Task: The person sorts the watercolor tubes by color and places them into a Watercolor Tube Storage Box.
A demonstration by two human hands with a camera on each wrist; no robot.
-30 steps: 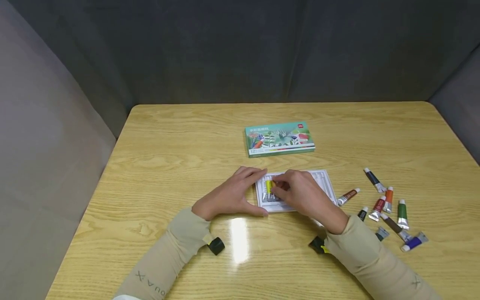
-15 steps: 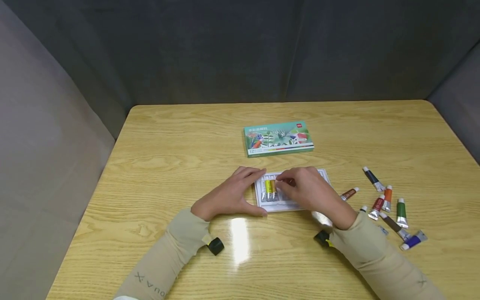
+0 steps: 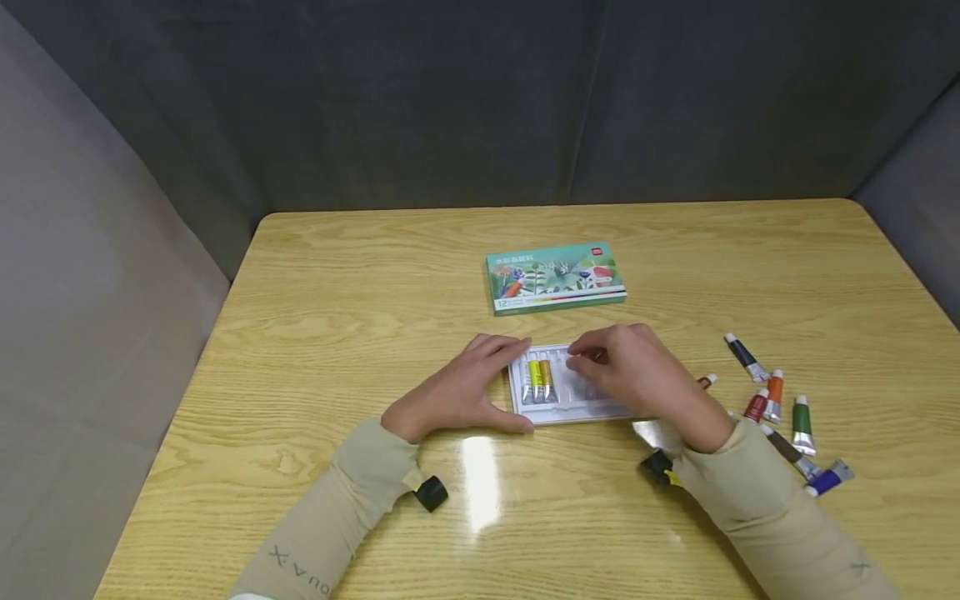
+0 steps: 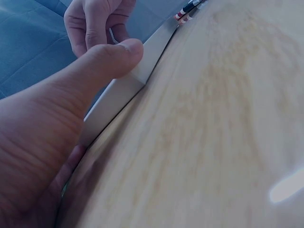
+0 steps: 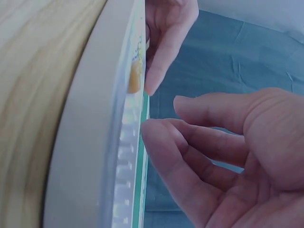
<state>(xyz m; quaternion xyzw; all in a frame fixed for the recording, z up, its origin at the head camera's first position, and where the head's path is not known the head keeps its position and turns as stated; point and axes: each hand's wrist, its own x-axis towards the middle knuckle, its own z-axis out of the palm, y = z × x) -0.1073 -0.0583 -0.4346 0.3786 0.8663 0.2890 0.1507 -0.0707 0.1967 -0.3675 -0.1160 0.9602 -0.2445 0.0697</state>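
Note:
A white plastic paint tray (image 3: 577,410) lies on the table, with three paint tubes at its left end: a whitish one (image 3: 527,385), a yellow one (image 3: 536,375) and an ochre one (image 3: 547,375). My left hand (image 3: 465,387) holds that end, thumb on the near edge and fingers at the far edge. Over the middle slots hovers my right hand (image 3: 630,371), fingers bent. In the right wrist view, a gap shows between its thumb (image 5: 209,111) and index finger, with nothing held. Its fingers hide part of the tray's right side.
Behind the tray lies a green paint box (image 3: 555,279). Loose tubes are scattered to the right, among them dark blue (image 3: 742,354), orange (image 3: 775,396), red (image 3: 756,406), green (image 3: 802,423), brown (image 3: 783,447) and purple (image 3: 828,477). A dark curtain (image 3: 450,108) hangs behind the table.
My right hand has let go of the ochre tube, now lying beside the yellow one, and has drawn away rightward along the tray. My left hand stays at the tray's left end.

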